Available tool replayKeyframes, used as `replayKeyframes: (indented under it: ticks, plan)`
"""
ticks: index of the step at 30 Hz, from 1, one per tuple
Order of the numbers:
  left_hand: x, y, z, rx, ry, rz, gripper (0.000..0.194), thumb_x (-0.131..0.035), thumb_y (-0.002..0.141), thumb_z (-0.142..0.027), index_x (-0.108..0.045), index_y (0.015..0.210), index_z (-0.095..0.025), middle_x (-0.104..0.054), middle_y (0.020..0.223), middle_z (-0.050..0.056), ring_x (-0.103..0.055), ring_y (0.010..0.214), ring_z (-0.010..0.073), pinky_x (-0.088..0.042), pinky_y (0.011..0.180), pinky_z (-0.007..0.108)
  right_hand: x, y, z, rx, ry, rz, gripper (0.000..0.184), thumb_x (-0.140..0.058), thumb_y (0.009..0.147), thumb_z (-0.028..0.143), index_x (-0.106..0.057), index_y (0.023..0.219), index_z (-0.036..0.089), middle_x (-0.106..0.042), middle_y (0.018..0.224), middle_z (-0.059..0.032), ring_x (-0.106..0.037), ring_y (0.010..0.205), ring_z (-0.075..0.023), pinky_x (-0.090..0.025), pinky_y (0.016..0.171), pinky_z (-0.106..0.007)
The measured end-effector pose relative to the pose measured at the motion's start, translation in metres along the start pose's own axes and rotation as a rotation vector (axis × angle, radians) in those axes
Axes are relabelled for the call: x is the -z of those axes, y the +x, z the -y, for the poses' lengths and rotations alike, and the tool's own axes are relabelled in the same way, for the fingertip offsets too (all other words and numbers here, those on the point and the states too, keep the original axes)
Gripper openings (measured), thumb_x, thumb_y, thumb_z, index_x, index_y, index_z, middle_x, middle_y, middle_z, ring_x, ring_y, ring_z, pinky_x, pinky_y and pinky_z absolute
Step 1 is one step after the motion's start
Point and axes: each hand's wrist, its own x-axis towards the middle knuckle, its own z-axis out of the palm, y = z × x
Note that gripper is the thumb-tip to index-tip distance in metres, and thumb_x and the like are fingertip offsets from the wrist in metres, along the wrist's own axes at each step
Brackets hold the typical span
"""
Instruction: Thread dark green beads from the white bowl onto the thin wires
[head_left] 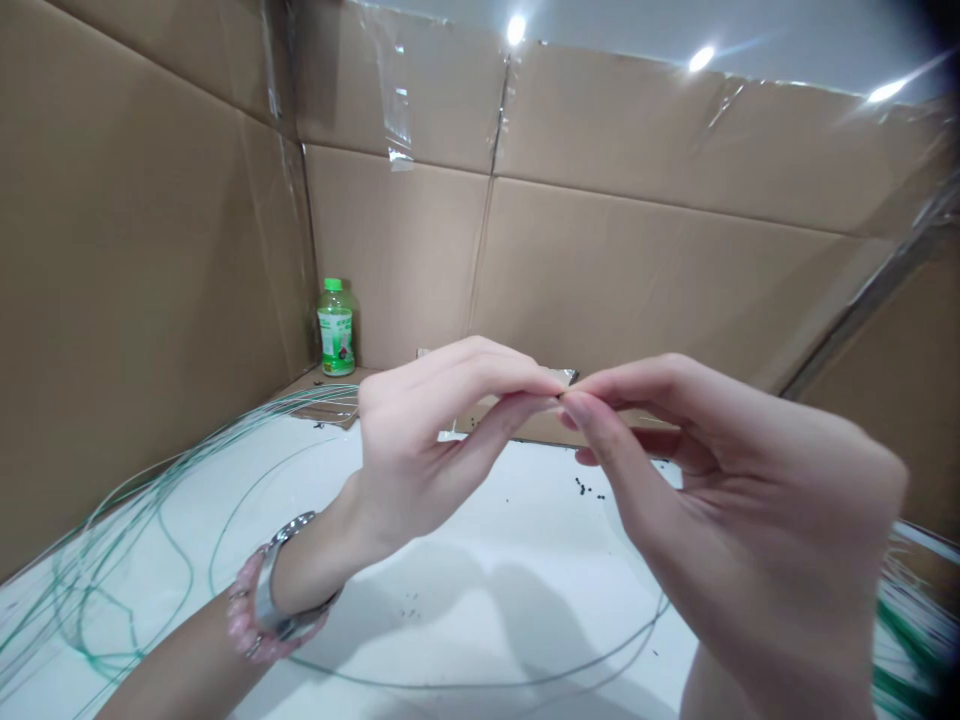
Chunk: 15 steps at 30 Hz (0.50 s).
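Note:
My left hand point(442, 430) and my right hand point(720, 490) meet above the white table, thumb and index finger pinched on each. A tiny dark piece point(561, 396) shows where the fingertips touch, at the tip of my right thumb. Its kind is too small to tell, and whatever sits inside the left pinch is hidden. Below the hands, a thin green wire point(480, 687) curves over the white tabletop point(360, 620) and passes out of sight behind my right hand. On my left wrist are a silver bangle and a pink bead bracelet.
Many green and pale wires point(161, 495) lie loosely along the left; another bundle point(911, 640) is at the right edge. Small black bits point(589, 489) are scattered beyond the hands. A green-capped bottle point(336, 330) stands in the back left corner. Cardboard walls point(637, 270) enclose the table.

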Motion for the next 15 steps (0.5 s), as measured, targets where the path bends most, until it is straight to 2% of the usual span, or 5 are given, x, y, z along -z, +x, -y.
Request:
replayKeyframes:
  ticks: [4,9,15]
  plan:
    - [0.005,0.007,-0.002,-0.126,0.139,0.046,0.019,-0.065,0.079,-0.005,-0.071,0.084,-0.023,-0.072,0.073,-0.001,-0.067,0.064,0.0116,-0.055,0.06,0.02,0.0,0.0,-0.003,-0.037,0.036,0.011,0.013,-0.067,0.081,0.013,-0.064,0.074,0.023,-0.064,0.06,0.0064,-0.059,0.049,-0.0071,-0.053,0.051,-0.017]
    - [0.007,0.008,0.0,-0.077,0.107,0.076,0.02,-0.064,0.081,-0.007,-0.071,0.081,-0.025,-0.072,0.073,-0.003,-0.068,0.065,0.0118,-0.055,0.06,0.021,-0.005,0.0,-0.009,-0.136,0.261,-0.013,0.012,-0.068,0.08,0.013,-0.067,0.075,0.024,-0.068,0.065,0.0049,-0.063,0.051,-0.0097,-0.056,0.047,-0.018]
    - [0.005,0.002,-0.003,0.207,-0.174,0.09,0.015,-0.065,0.081,-0.009,-0.07,0.088,-0.022,-0.072,0.083,0.002,-0.069,0.075,0.015,-0.06,0.065,0.024,-0.007,0.003,-0.015,-0.219,0.558,0.033,0.023,-0.073,0.073,0.007,-0.062,0.084,0.025,-0.069,0.066,0.0087,-0.069,0.058,-0.0098,-0.059,0.054,-0.014]
